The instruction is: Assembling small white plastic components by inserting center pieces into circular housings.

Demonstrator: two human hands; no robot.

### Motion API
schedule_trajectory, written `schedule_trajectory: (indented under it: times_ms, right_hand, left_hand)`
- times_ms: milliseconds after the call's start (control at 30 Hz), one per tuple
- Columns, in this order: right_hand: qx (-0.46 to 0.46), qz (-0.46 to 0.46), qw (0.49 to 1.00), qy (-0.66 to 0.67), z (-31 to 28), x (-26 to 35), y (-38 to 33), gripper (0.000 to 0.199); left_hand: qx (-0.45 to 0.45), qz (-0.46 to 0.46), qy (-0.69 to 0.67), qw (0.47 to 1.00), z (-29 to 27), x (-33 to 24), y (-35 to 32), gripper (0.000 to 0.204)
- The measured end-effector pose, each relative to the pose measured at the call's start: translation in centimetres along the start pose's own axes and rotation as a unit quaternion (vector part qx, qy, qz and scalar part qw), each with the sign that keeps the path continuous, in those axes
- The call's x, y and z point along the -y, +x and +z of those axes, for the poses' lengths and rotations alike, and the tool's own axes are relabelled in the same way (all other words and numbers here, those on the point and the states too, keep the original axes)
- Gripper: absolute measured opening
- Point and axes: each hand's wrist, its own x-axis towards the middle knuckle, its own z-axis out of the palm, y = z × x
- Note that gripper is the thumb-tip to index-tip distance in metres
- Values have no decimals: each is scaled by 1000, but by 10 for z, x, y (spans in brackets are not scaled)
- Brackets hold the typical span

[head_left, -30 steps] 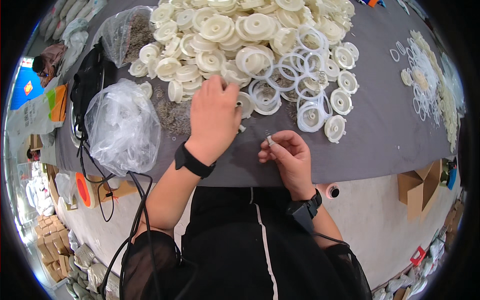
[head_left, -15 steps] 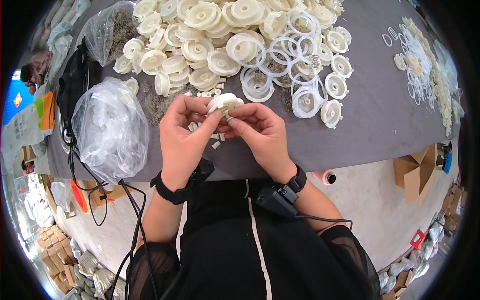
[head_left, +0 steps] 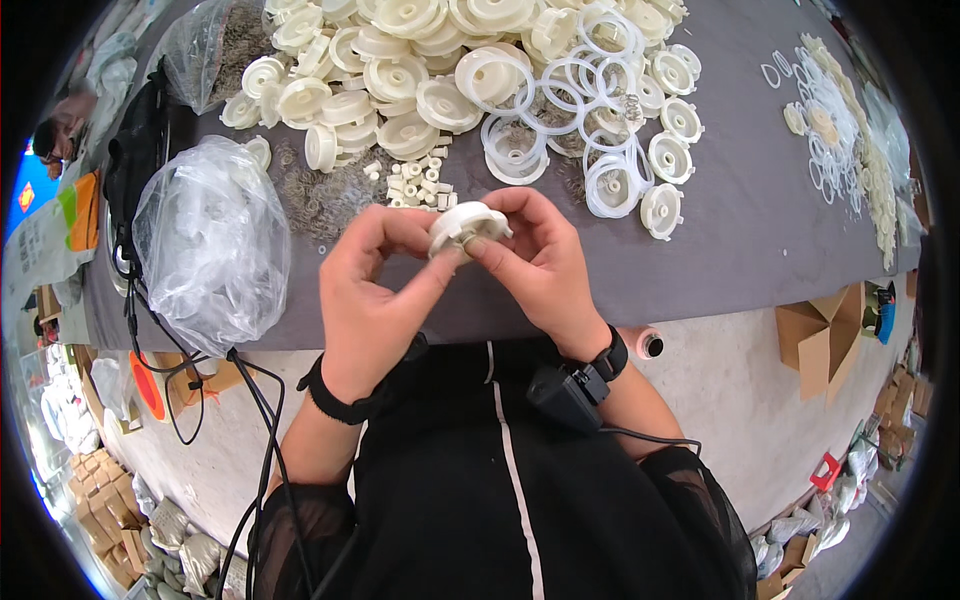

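Between both hands, above the near part of the table, is a round cream plastic cap, tilted with its hollow side toward me. My left hand is closed on its left rim, thumb in front. My right hand grips its right side, fingers behind and thumb tip pressed into the hollow; any small part under the thumbs is hidden. Just beyond lie several small white plastic bushings. Next to them is a heap of fine metal springs.
A large pile of cream caps covers the far table, with translucent rings at its right. A clear plastic bag and black cables lie left. More rings sit far right. Below the table edge stands an open cardboard box.
Both hands have drawn slightly nearer with the cap, uncovering the small bushings. My right thumb has gone from beside the cap into its hollow. The whole view has shifted a little.
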Motion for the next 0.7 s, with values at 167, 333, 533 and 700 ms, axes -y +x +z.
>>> schedule_trajectory:
  times_ms: [167,333,533,700]
  right_hand:
    - [0,-38,999,-20,-5,-9,-5,26]
    - [-45,29,997,56,-20,-3,-11,23]
    - [3,140,978,155,-19,-15,-17,33]
    - [64,225,961,145,3,-18,-17,28]
  left_hand:
    - [-13,51,-5,999,4,4,-5,14]
    - [30,64,188,980,-20,15,-8,20]
    - [40,137,341,929,-14,34,-12,19]
    - [-34,-11,318,947,-49,30,-16,10]
